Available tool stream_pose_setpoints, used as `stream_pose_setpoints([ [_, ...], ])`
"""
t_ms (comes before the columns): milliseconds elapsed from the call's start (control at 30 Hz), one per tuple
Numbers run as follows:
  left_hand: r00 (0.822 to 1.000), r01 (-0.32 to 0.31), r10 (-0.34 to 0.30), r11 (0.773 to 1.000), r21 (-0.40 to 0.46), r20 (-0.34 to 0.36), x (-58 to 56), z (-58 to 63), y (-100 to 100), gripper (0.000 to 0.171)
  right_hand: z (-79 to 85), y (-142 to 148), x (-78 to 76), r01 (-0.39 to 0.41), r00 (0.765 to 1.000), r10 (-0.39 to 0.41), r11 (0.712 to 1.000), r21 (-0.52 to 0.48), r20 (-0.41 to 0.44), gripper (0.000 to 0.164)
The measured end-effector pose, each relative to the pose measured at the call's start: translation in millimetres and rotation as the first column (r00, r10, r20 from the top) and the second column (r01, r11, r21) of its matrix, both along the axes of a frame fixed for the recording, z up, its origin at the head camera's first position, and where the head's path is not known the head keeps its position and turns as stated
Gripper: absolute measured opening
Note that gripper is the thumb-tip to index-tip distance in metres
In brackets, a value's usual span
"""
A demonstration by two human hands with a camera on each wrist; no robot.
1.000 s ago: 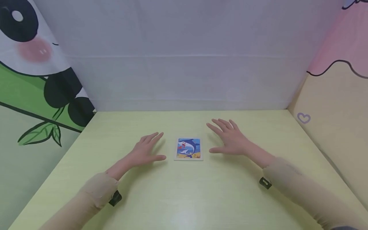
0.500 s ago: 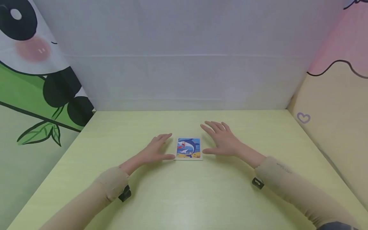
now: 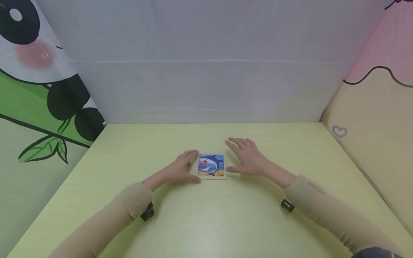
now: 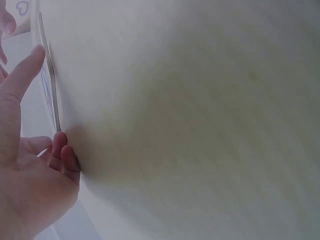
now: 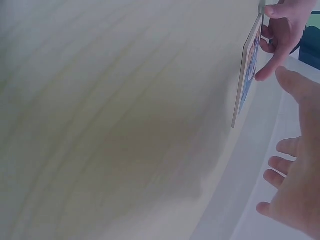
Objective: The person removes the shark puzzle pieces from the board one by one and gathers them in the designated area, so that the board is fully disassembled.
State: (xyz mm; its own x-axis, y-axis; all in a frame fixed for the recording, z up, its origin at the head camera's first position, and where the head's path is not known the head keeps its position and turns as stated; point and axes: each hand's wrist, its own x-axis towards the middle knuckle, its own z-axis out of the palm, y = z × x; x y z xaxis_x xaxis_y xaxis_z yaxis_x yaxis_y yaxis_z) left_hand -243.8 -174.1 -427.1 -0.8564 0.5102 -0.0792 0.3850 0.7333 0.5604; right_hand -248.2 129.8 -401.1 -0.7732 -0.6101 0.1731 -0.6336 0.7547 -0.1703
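Observation:
A small flat picture board (image 3: 211,166) with a blue dolphin scene and a pale border lies on the table, centred in the head view. At its left end is my left hand (image 3: 180,168), thumb by the near corner and fingertips by the far corner. In the left wrist view, the left fingertips (image 4: 60,137) appear to touch the board's thin edge (image 4: 55,97). Just right of the board, my right hand (image 3: 250,157) hovers with fingers spread and nothing in it; the right wrist view shows a gap between this hand (image 5: 300,165) and the board.
The pale yellow table (image 3: 206,218) stretches to a light grey wall (image 3: 206,86) at the back. A panda-and-bamboo print (image 3: 38,79) covers the left side panel. On the right stands a beige and pink panel (image 3: 377,118). Dark wrist devices (image 3: 287,205) sit under both sleeves.
My left hand has moved right until its fingers reach the board's left end. The right hand has shifted a little left, closer to the board. The board itself stays in place.

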Motion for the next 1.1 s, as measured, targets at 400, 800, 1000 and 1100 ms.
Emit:
stream_pose_setpoints([
  [400, 0.999, 0.010, -0.009, 1.000, -0.027, 0.046, -7.9, -2.4, -4, 0.108, -3.8, -13, -0.2, 0.023, 0.993, -0.017, 0.998, -0.054, 0.115, 0.085],
  [800, 0.998, 0.016, -0.012, 0.998, -0.065, 0.065, -10.5, 4.8, 1, 0.113, -12.0, -36, -10.0, 0.101, 0.952, -0.042, 0.978, -0.183, 0.302, 0.048],
  [1000, 0.997, 0.012, -0.008, 0.999, -0.043, 0.080, -10.2, 6.3, 4, 0.113, -11.1, -42, -23.2, 0.121, 0.928, -0.047, 0.976, -0.181, 0.368, 0.040],
  [1100, 0.997, 0.008, -0.005, 0.999, -0.039, 0.077, -10.5, 6.0, 5, 0.112, -6.3, -43, -30.5, 0.107, 0.915, -0.038, 0.983, -0.150, 0.402, 0.040],
])
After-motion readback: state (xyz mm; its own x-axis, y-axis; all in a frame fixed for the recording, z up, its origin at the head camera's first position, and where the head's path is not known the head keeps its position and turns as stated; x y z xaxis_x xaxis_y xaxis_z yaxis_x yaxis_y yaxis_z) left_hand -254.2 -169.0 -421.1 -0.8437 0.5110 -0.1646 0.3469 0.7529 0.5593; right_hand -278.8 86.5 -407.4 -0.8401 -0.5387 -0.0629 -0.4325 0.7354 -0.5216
